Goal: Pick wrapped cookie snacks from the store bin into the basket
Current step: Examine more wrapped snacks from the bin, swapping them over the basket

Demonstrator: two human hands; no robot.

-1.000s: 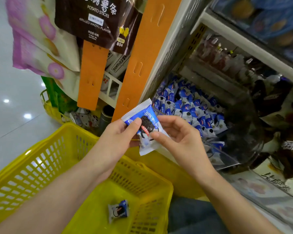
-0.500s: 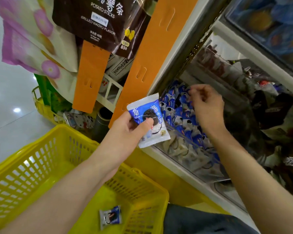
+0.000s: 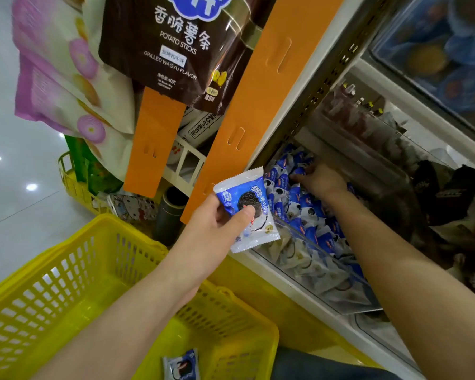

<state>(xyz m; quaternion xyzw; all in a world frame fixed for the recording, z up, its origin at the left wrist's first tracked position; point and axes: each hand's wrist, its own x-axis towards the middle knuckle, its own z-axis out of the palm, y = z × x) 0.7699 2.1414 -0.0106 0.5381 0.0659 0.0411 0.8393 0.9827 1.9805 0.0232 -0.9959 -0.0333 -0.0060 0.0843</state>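
Down goes the right hand (image 3: 320, 180), from above the bin (image 3: 340, 292) into the blue packs (image 3: 299, 204) right of centre, fingertips buried. Gripping or not, I can't tell. Left hand (image 3: 217, 224) pinches one wrapped cookie (image 3: 244, 207) mid-frame, over the basket (image 3: 66, 270), where a dropped pack (image 3: 181, 366) lies. Second pick underway, I'd say.

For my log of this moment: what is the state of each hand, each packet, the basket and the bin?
left hand: pinches the held packet.
held packet: sealed, in the air.
right hand: inside the bin, on the packets; grip unclear.
bin: open on top, well filled with packets.
basket: holds the loose packet.
loose packet: lies on the bottom.
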